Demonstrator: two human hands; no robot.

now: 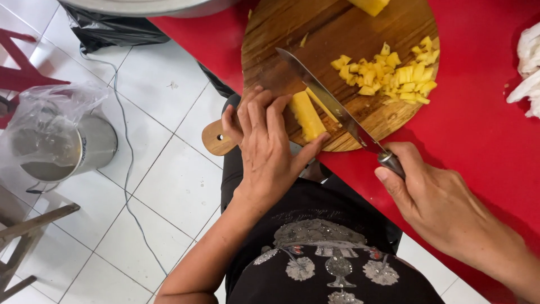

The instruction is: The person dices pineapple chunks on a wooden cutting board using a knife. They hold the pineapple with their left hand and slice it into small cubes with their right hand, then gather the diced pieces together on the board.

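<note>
Two hands work over one round wooden cutting board (292, 34), which lies on the red table (484, 112) at about twelve o'clock from my body. On that board the pile of small yellow cubes (394, 76) sits toward two o'clock, well apart from my left hand, and a larger yellow chunk (368, 5) shows at the far rim. Next in size, the yellow fruit strip (308, 115) lies near the board's close edge, its long axis running from eleven o'clock to five o'clock, nearly side by side with the knife (323, 95). I see the blade slanting from ten o'clock down to four o'clock, its edge just beside the strip's right flank, with a thin sliver between them. My left hand (264, 149) is the nearer one: it is half curled, fingertips resting at the strip's left side, thumb touching its near end. My right hand (433, 197), at four o'clock, is closed around the knife handle.
</note>
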